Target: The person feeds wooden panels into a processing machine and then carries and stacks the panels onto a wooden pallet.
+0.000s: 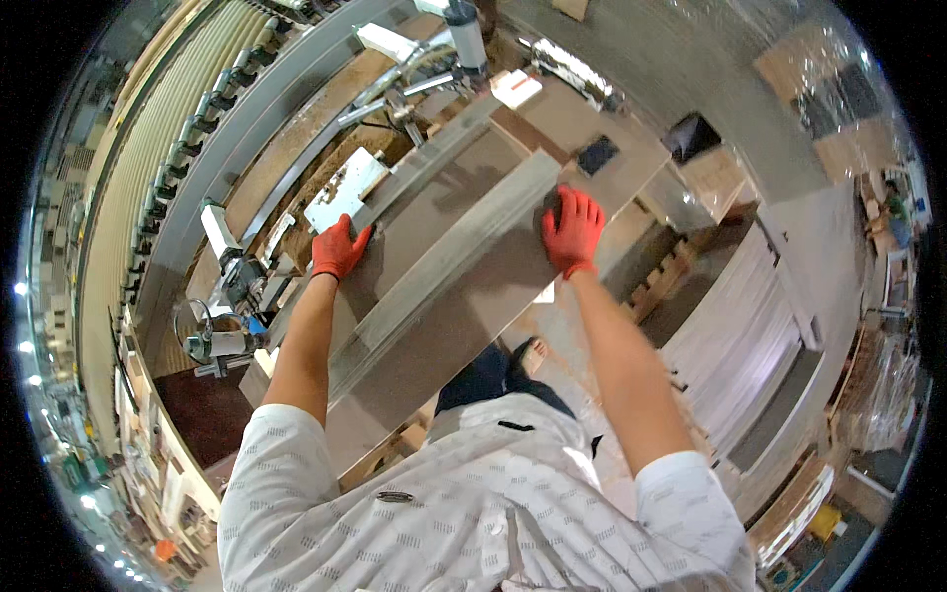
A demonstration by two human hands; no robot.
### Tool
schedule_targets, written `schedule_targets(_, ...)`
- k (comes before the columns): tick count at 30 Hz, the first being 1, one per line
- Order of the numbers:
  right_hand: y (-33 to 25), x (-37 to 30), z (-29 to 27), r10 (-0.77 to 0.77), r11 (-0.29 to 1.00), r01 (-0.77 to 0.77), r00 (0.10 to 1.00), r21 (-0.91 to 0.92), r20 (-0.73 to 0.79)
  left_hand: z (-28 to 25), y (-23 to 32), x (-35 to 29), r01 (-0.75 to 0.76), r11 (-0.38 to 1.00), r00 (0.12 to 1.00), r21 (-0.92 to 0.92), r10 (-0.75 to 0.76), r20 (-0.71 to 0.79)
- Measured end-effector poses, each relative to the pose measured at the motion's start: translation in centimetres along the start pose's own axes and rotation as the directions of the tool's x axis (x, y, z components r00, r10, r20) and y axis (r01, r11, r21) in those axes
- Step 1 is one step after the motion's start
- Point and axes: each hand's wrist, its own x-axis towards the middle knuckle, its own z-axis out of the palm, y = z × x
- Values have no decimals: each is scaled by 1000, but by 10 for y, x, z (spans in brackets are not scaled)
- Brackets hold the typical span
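Both my hands wear red gloves. A long, grey wood-grain board [446, 255] lies at a slant across a brown work table [473, 314], between my two hands. My left hand [338, 249] rests at the table's far left side, by the lower end of a narrow grey strip [434, 156]; its thumb stands apart from the fingers. Past the board's right edge, my right hand [573, 231] lies on the brown surface with its fingers spread. Neither hand visibly grips anything. The undersides of both hands are hidden.
Machine arms with metal cylinders [466, 39] stand beyond the table, and another clamp unit [232, 261] is at left. A white plate [347, 187] lies by my left hand. A small dark pad [597, 155] sits at the far right. Pale stacked panels [735, 331] stand farther right.
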Motion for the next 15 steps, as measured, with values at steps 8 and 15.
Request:
schedule_targets(8,29,13,21,-163,973,134,976,-189,-147,7,3,10,-27,994,1000,107,28,-11)
schedule_targets(15,-7,17,3,-284,950,269,955,-156,-83,9,-16,-8,45,997,999,63,-45,2)
